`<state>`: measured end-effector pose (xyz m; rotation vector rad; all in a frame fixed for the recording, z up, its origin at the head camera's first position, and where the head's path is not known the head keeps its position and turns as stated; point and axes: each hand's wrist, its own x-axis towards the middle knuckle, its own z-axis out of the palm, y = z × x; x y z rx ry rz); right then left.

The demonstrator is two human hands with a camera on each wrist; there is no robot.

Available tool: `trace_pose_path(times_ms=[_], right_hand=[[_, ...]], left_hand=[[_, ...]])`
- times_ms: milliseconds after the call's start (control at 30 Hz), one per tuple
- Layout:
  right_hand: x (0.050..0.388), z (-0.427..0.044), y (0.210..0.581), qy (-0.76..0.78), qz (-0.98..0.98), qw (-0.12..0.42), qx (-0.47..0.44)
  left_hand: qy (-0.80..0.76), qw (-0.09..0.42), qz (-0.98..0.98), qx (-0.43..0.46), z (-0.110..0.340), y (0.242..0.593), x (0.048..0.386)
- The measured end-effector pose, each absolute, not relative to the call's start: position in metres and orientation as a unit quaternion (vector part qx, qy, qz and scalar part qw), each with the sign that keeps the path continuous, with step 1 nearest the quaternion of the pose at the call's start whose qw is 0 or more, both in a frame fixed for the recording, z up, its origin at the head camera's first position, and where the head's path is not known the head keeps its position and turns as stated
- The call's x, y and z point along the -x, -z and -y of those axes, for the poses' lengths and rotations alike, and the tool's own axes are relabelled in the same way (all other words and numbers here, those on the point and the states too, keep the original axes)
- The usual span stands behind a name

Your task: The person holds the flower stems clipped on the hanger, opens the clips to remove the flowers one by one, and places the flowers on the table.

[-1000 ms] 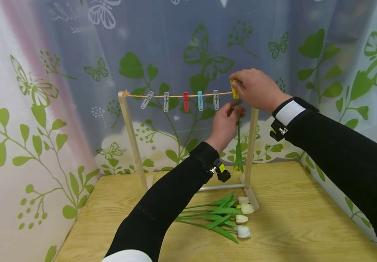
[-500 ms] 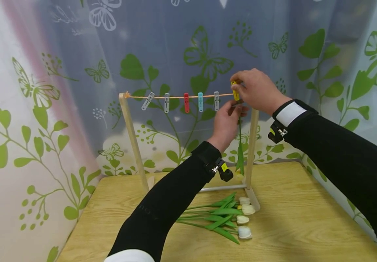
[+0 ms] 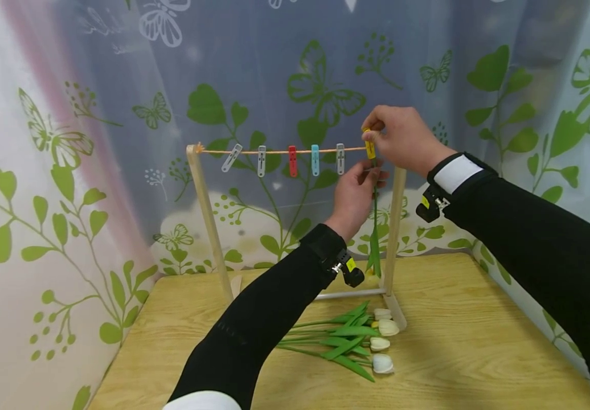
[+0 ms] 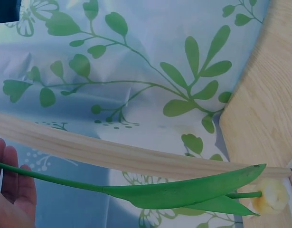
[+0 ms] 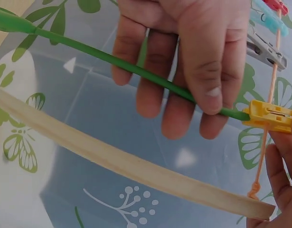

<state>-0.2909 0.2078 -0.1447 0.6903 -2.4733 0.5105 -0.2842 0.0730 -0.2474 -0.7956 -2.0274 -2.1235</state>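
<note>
An upside-down tulip [image 3: 375,247] hangs from my left hand [image 3: 353,193], which pinches its green stem [image 5: 98,53] near the cut end between thumb and index finger. My right hand [image 3: 405,136] holds a yellow clothespin [image 3: 370,147] by its upper end at the right end of the orange cord [image 3: 279,152]. In the right wrist view, the stem's end meets the mouth of the clothespin, and the cord passes at the clothespin too. The left wrist view shows the pale yellow flower head [image 4: 271,195] at the bottom, below the green leaves [image 4: 183,194].
Several grey, red [image 3: 293,161] and light blue [image 3: 315,160] clothespins hang along the cord. A wooden frame [image 3: 205,222] carries the cord. White tulips [image 3: 382,363] lie on the wooden table [image 3: 454,330] in front of it. A leaf-printed curtain [image 3: 254,62] stands behind.
Both hands stay at nearly the same place on the stem and the yellow clothespin. The tulip has swayed slightly; the clothespin has shifted only a little.
</note>
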Motion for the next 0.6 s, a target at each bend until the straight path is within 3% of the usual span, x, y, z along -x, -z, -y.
trace_pose_path(times_ms=[233, 600], right_hand=[[0.288, -0.205, 0.144, -0.187, 0.907, 0.275, -0.257], [0.29, -0.206, 0.146, -0.19, 0.912, 0.261, -0.254]], left_hand=[[0.684, 0.059, 0.681, 0.256, -0.072, 0.253, 0.283], [0.689, 0.028, 0.674, 0.264, -0.065, 0.267, 0.278]])
